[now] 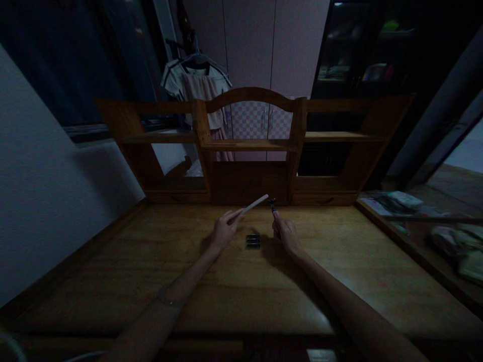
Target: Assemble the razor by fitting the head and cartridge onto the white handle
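Note:
Held in my left hand (225,229) is a slim white stick (255,203), tilted up to the right, its fingers closed around the lower end. My right hand (287,234) grips a short handled tool (274,207) with a small dark head pointing up; the dim light hides its exact kind. The stick's far end is close to the tool's head, with a small gap seen between them. Below and between both hands, a small dark rectangular item (252,241) with several parallel bars lies on the wooden desk (211,301).
Along the desk's back edge stands a wooden shelf unit (249,146). A pale wall (68,201) borders the left side. Plastic-wrapped items (403,200) lie past the raised right edge. Clothes (199,83) hang behind the shelf, before a pink cabinet (249,45).

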{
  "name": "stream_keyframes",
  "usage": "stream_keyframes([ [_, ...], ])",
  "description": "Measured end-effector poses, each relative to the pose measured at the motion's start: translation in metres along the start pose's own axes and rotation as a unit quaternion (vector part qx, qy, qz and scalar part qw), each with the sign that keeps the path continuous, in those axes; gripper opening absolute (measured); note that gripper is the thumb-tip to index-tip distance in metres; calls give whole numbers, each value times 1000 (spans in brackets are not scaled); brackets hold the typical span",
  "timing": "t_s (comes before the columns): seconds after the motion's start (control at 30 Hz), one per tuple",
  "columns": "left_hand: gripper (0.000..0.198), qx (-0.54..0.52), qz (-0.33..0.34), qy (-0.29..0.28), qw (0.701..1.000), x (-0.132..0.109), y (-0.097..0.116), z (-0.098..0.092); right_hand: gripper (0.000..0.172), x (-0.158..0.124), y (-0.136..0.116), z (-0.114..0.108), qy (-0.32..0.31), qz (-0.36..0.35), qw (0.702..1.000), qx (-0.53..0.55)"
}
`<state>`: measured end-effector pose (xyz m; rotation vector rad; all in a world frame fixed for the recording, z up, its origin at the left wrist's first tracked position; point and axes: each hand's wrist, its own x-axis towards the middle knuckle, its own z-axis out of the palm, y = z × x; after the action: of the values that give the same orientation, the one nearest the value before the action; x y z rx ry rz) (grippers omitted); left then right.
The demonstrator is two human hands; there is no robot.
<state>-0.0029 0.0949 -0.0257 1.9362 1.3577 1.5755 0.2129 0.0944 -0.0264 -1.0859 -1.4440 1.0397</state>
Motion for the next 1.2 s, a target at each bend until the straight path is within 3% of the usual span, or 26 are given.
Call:
stream_keyframes([
  [0.13, 34, -6, 5, -13, 1000, 1, -3, -1, 58, -1, -3, -1, 9, -4, 1000, -23],
  [0.3, 33, -12, -9, 16, 1000, 5, -12, -4, 57, -5, -11, -3, 14, -40, 998, -42],
  [0.53, 33, -19, 12, -31, 999, 2, -5, 0, 57, -1, -3, -1, 11, -12, 1000, -25],
  [0.9, 33, -27, 3, -31, 999, 3, -6, 0, 57, -1, -5, -3, 7, -28, 999, -27],
  [1.07, 33, -40, -17, -3, 999, 5, -12, -1, 56, 0, -4, -3, 13, -19, 1000, -12],
  [1.2, 33, -42, -5, -30, 999, 3, -8, -2, 56, 0, -4, -4, 13, -18, 1000, -10],
])
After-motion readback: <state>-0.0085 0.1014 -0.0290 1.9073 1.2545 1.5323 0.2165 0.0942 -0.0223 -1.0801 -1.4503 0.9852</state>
